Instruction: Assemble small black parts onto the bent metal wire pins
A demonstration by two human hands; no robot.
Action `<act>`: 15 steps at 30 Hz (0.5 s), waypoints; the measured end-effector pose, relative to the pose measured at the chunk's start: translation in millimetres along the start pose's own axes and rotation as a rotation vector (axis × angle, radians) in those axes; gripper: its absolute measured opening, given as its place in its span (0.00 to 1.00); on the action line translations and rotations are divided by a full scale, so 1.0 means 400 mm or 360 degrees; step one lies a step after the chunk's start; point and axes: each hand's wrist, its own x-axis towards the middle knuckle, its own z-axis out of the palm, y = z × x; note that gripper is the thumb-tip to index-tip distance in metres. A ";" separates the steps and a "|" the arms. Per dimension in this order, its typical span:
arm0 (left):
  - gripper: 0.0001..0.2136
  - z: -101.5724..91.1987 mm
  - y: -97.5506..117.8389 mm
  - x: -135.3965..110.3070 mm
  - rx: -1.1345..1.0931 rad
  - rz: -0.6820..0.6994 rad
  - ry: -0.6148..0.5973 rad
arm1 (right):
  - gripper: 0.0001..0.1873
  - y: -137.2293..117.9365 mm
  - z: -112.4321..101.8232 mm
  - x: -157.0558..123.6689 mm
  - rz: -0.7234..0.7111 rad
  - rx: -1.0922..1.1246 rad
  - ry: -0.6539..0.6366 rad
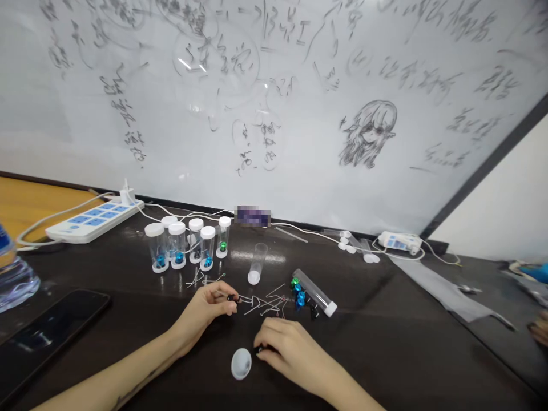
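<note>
My left hand (pixel 204 311) pinches a small black piece (pixel 233 298) between thumb and fingertips; its exact kind is unclear. Bent metal wires (pixel 268 303) lie in a loose heap just right of it. In my right hand (pixel 291 349), thumb and forefinger close on another small black piece (pixel 258 349), mostly hidden. Left of those fingertips rests a small white cup (pixel 241 364) with its open side up and something dark inside. Beyond my right hand, blue and green metallic parts (pixel 300 298) lie beside a clear tube with a white cap (pixel 315 294). An open clear tube (pixel 257 264) stands on a white base.
Several white-capped clear tubes (pixel 177 246) holding blue or green parts stand at back left. A phone (pixel 51 337), water bottle (pixel 15 268) and power strip (pixel 96 220) occupy the left. White caps (pixel 347 244) and another power strip (pixel 398 242) sit back right, before a whiteboard (pixel 291 114).
</note>
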 end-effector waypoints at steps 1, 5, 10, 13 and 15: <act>0.08 0.000 0.001 0.000 -0.0007 0.0000 0.0003 | 0.03 -0.001 0.016 0.004 0.0043 0.0097 0.0037; 0.07 0.002 0.007 -0.002 -0.0020 -0.0022 0.0041 | 0.03 0.007 0.058 0.023 0.0147 0.0449 0.0243; 0.07 0.003 0.008 -0.003 -0.0017 -0.0011 0.0047 | 0.07 0.015 0.085 0.063 0.0091 0.0798 0.0496; 0.07 0.004 0.008 -0.003 -0.0014 0.0001 0.0057 | 0.06 0.013 0.097 0.069 0.0125 0.0847 0.0518; 0.07 0.004 0.009 -0.001 -0.0028 -0.0008 0.0075 | 0.06 0.012 0.091 0.062 0.0174 0.0814 0.0608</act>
